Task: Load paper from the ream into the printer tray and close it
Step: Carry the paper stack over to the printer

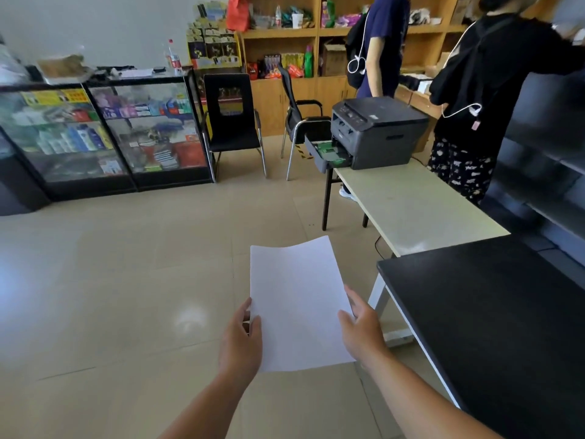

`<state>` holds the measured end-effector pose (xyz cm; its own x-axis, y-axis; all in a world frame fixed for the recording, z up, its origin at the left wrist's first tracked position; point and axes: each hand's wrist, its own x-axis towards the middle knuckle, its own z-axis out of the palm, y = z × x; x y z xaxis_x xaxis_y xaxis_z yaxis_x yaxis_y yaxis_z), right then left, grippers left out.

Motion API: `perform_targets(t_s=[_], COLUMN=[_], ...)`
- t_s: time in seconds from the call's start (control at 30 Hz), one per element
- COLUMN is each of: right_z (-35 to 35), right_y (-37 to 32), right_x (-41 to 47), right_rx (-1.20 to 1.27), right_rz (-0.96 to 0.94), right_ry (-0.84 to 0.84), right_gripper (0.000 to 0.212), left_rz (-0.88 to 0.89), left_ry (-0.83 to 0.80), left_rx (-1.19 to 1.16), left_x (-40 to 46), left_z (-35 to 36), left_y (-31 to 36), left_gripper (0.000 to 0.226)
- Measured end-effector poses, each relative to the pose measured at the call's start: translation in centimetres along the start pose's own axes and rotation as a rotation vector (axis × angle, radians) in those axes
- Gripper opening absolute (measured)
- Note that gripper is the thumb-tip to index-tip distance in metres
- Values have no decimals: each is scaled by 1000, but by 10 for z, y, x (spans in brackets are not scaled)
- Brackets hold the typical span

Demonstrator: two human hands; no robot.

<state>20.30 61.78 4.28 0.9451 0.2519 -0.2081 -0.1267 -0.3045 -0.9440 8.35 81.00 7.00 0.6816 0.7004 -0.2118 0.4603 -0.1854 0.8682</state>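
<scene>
Paper, a thin white sheaf, sits at 6 o'clock in the head view, held out flat over the tiled floor. The left hand pinches its left edge, thumb on top and fingers underneath. The right hand clasps the right edge the same way, so both hands are closed on the sheets. The far end of the sheaf curls slightly upward.

At 1 o'clock, well apart from the hands, the dark grey printer stands on the far end of a pale table. Its tray is pulled out toward the left, green guides showing inside. A black table fills the 4 o'clock corner. Two people stand at 1 and 2 o'clock beside the printer, facing wooden shelves. Two black chairs stand at 12 o'clock, a glass display case at 10 o'clock.
</scene>
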Motion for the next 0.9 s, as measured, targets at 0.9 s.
perform_targets(t_s=[0.9], right_z=[102], right_y=[-110], right_x=[335], right_rx=[2], right_rz=[6], right_ry=[32], right_gripper=[58], left_rz=[-39], left_ry=[-5], left_rx=[-74], left_x=[364], left_z=[38], left_y=[92], left_gripper=[43])
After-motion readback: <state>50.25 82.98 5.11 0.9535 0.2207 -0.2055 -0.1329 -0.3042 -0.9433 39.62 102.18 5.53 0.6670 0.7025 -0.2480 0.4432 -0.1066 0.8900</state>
